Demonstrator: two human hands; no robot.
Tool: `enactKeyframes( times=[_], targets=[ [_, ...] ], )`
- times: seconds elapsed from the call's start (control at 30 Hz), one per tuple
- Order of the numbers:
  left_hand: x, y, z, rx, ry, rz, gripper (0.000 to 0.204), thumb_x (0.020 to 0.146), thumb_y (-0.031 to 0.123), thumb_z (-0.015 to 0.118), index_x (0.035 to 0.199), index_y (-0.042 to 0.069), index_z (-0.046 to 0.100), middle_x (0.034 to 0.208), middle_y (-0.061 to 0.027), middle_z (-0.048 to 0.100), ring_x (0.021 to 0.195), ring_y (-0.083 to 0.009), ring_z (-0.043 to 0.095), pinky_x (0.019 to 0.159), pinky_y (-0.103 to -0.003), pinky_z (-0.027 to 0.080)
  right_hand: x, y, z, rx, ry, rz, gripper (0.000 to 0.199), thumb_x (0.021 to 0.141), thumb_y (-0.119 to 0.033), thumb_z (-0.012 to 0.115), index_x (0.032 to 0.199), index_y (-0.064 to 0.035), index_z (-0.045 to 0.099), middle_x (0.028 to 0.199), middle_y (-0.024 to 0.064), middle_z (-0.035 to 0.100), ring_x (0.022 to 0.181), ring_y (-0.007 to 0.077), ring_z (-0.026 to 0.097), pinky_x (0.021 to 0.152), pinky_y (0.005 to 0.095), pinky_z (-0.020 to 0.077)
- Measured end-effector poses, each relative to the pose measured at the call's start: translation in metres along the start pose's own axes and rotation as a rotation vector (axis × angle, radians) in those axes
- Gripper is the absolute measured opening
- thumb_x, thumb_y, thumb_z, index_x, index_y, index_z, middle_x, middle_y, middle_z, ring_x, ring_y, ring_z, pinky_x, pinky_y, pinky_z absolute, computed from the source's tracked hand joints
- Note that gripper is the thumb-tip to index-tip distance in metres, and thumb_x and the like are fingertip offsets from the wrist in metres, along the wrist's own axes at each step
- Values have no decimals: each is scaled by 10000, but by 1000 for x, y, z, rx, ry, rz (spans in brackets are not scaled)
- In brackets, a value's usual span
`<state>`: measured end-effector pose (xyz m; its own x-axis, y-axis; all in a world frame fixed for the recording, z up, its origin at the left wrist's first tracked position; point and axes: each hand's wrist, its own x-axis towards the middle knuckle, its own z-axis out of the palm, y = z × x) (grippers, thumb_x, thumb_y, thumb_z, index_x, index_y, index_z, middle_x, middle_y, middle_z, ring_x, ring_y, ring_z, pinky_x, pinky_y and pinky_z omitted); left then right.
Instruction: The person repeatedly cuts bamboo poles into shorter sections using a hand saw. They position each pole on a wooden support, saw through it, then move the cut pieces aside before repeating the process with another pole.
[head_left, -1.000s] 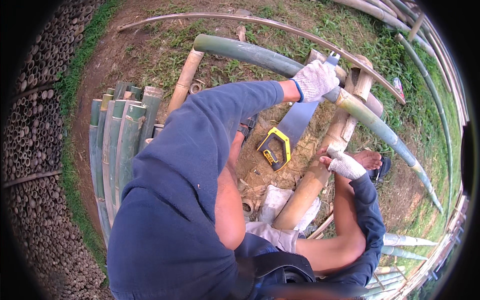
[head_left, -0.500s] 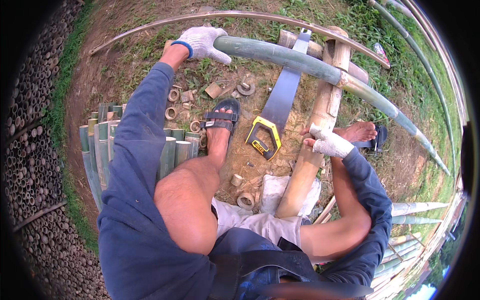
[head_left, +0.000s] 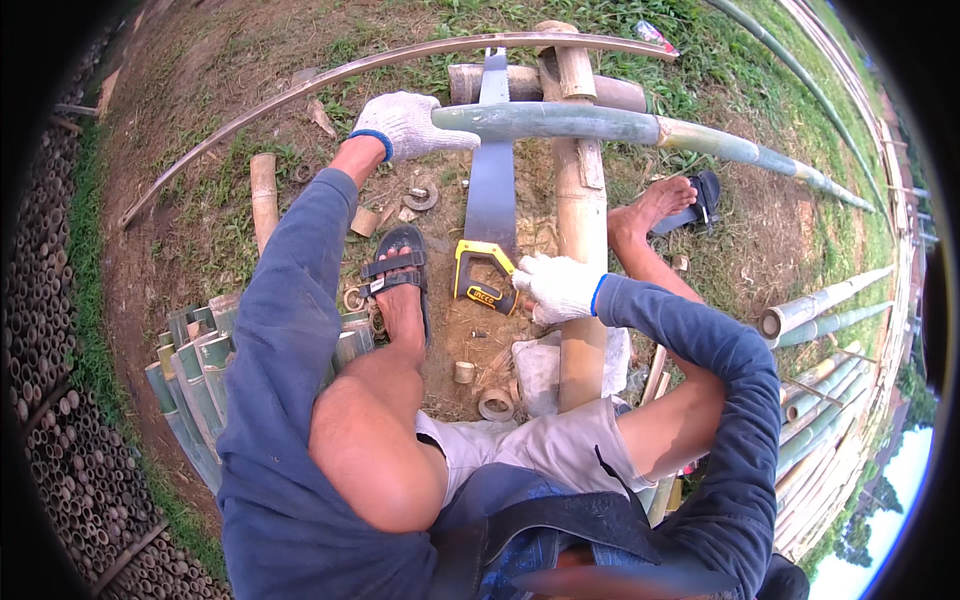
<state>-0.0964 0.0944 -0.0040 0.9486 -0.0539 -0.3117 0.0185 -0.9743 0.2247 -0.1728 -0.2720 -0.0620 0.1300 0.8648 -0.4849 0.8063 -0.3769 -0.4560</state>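
Bamboo pole (head_left: 600, 125) lies across a post (head_left: 580, 230); left hand (head_left: 405, 125) closed on its cut end. Right hand (head_left: 555, 288) grips saw (head_left: 490, 180) handle.

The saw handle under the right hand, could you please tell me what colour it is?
Yellow and black, seen in the head view: the saw handle beside the gloved right hand.

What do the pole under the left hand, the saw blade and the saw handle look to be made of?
The pole looks like fresh bamboo: a smooth grey-green skin with node rings, paler toward the right. The blade seems bare steel, flat, dull grey with a slight sheen. The handle is probably moulded plastic, glossy yellow and black. The left hand wears a knit glove.
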Motion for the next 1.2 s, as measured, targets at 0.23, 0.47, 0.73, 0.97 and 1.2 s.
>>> enactKeyframes(
  times=[0.23, 0.47, 0.73, 0.97, 1.2],
  targets=[
    [18, 15, -10, -60, -71, 13, 1186, 707, 1054, 631, 1354, 73, 785, 1319, -207, 793, 1230, -400, 750, 1071, -478, 573, -6, 14, 4, -121, -129, 70, 603, 867, -367, 825, 1371, -72, 674, 1264, 212, 663, 1181, 434, 688, 977, 554, 592],
    [13, 17, -5, -81, -76, 0, 1208, 711, 1044, 632, 1436, 84, 747, 1424, -191, 754, 1324, -392, 705, 1136, -451, 542, 86, -1, 49, 137, 120, 408, 646, 849, -447, 811, 1352, -53, 719, 1325, 215, 700, 1206, 421, 698, 1053, 513, 570],
    [-32, 47, -8, -148, -98, 39, 1047, 759, 1002, 650, 1251, 94, 823, 1214, -230, 816, 1187, -399, 769, 1042, -476, 578, 110, -83, 164, 109, 438, 728, 617, 821, -377, 848, 1331, -72, 681, 1348, 186, 611, 1327, 386, 577, 1148, 560, 467],
    [-72, 73, 25, 1, 11, 0, 1096, 745, 1024, 636, 1183, 36, 816, 1152, -249, 817, 1110, -393, 791, 971, -492, 609, 67, -109, 137, 198, 546, 570, 702, 836, -373, 875, 1435, -77, 659, 1286, 236, 652, 1243, 454, 628, 1076, 576, 530],
    [-77, 71, 26, -30, 8, 41, 1097, 767, 1031, 604, 1175, 36, 820, 1180, -239, 814, 1123, -406, 780, 984, -500, 597, -100, -193, 106, 219, 692, 419, 634, 796, -262, 925, 1349, -62, 689, 1161, 209, 685, 1105, 411, 692, 935, 509, 598]
  ],
)
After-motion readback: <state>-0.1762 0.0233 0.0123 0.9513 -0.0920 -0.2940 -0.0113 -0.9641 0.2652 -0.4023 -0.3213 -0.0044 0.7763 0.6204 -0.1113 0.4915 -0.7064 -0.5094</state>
